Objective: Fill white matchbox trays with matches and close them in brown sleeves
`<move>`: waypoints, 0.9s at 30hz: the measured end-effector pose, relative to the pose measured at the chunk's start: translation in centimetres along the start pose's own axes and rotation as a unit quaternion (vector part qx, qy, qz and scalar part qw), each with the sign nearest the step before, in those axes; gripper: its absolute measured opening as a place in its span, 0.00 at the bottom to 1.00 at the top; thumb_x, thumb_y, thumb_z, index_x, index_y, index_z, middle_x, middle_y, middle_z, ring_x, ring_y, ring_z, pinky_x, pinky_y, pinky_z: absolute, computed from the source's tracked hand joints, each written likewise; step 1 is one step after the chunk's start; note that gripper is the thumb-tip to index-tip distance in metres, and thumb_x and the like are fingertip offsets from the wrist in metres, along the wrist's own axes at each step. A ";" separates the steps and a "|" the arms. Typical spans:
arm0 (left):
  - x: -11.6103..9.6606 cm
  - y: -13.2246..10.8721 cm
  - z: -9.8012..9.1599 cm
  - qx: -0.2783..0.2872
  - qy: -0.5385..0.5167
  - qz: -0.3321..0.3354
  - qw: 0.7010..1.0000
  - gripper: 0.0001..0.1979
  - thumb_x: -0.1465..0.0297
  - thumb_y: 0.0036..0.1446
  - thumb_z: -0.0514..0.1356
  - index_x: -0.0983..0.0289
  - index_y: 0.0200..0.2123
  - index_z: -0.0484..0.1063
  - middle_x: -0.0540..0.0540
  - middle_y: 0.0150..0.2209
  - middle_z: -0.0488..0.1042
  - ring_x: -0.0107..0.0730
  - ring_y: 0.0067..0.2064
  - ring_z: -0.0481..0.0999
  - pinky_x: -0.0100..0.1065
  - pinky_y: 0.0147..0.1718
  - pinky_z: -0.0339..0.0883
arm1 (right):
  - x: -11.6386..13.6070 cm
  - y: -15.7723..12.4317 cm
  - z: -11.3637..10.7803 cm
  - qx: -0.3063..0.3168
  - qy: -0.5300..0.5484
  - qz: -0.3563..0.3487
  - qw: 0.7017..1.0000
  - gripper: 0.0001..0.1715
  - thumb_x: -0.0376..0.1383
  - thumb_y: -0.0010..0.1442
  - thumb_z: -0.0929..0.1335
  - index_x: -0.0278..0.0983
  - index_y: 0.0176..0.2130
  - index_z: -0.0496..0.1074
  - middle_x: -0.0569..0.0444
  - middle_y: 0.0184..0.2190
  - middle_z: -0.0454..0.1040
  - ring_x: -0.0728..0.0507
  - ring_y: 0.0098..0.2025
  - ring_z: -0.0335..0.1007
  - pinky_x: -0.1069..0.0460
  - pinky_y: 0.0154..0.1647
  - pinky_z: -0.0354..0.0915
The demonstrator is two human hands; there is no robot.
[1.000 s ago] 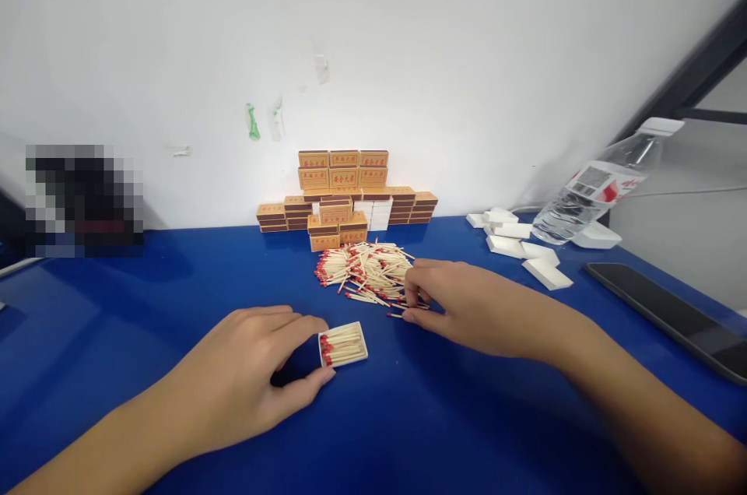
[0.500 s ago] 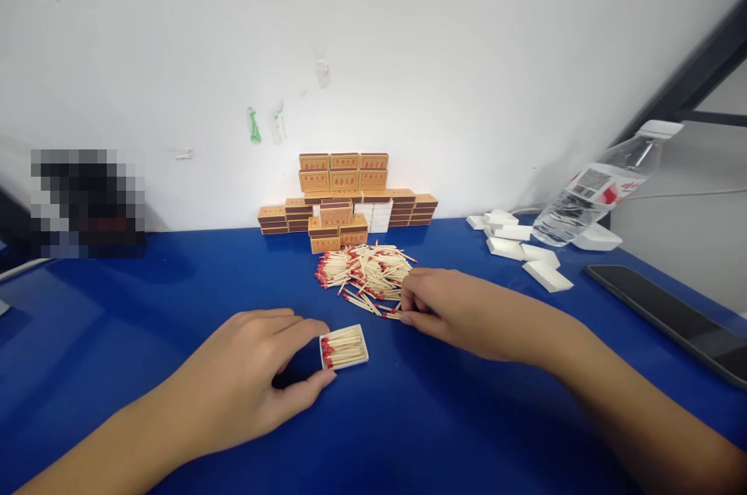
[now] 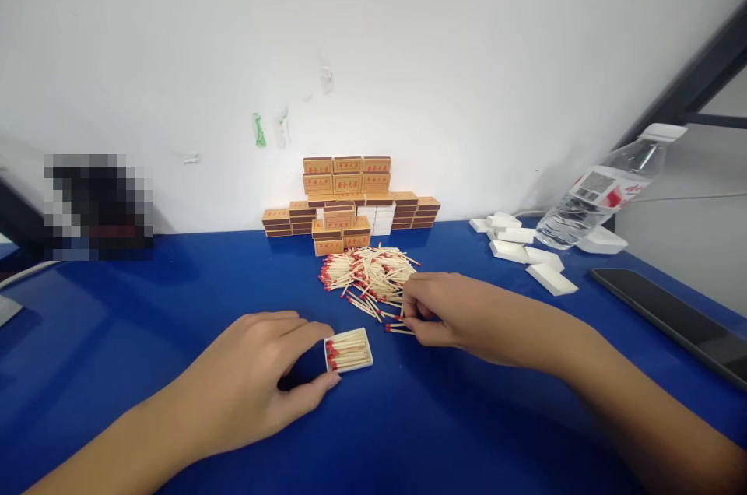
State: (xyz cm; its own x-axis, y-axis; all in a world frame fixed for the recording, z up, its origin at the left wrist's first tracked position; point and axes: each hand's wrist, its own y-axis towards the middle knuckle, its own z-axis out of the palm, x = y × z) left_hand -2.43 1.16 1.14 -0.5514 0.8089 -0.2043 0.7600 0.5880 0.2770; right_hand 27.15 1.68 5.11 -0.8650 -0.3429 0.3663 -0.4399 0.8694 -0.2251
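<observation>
At the frame's lower centre, our left hand grips the match-filled white tray between thumb and finger. Our right hand, right of centre, pinches a few matches beside the central match pile.

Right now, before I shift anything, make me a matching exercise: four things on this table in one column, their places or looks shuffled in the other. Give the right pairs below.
Things
1. White tray
2. Loose matches
3. Bottle
4. Phone-like device

Places and looks
A. Clear, with a white cap
B. Heaped in front of the stacked matchboxes
C. Black, lying flat on the blue table
D. At the left hand's thumb and finger, with red-headed sticks inside

Right pairs
1-D, 2-B, 3-A, 4-C
</observation>
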 end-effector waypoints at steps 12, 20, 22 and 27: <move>-0.4 0.1 0.0 -0.006 -0.015 -0.013 1.000 0.11 0.63 0.68 0.63 0.62 0.49 0.78 0.49 0.28 0.72 0.31 0.27 0.72 0.32 0.27 0.63 | 3.6 -0.1 1.1 -0.053 -0.045 -0.113 0.991 0.02 0.32 0.68 0.71 0.36 0.39 0.73 0.54 0.39 0.78 0.48 0.32 0.70 0.52 0.32 0.58; -0.6 0.1 0.2 -0.003 -0.013 -0.015 1.000 0.10 0.63 0.67 0.64 0.62 0.47 0.78 0.50 0.30 0.74 0.33 0.29 0.74 0.34 0.28 0.64 | 4.5 0.7 3.1 -0.128 -0.249 -0.165 0.946 0.01 0.30 0.65 0.73 0.35 0.39 0.76 0.50 0.38 0.79 0.44 0.30 0.74 0.49 0.25 0.51; -0.6 0.1 0.2 0.002 -0.014 -0.018 1.000 0.10 0.63 0.67 0.64 0.62 0.46 0.78 0.50 0.29 0.74 0.33 0.29 0.74 0.34 0.28 0.64 | 4.4 0.7 3.5 -0.146 -0.253 -0.193 0.937 0.03 0.30 0.65 0.73 0.35 0.40 0.76 0.51 0.39 0.79 0.45 0.30 0.75 0.49 0.25 0.52; -0.7 0.1 0.1 0.002 -0.013 -0.013 1.000 0.11 0.62 0.67 0.64 0.63 0.45 0.78 0.50 0.28 0.73 0.33 0.28 0.73 0.34 0.27 0.64 | 3.9 0.5 3.1 -0.136 -0.190 -0.198 0.952 0.06 0.36 0.68 0.74 0.36 0.43 0.76 0.51 0.42 0.78 0.46 0.31 0.74 0.50 0.29 0.59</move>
State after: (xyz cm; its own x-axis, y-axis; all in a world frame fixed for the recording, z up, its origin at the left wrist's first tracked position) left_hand -1.93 0.66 1.21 -0.5611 0.7933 -0.2363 0.7472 0.6083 0.2678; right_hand 22.78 -0.36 3.67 -0.6920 -0.7218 0.0103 -0.7154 0.6877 0.1234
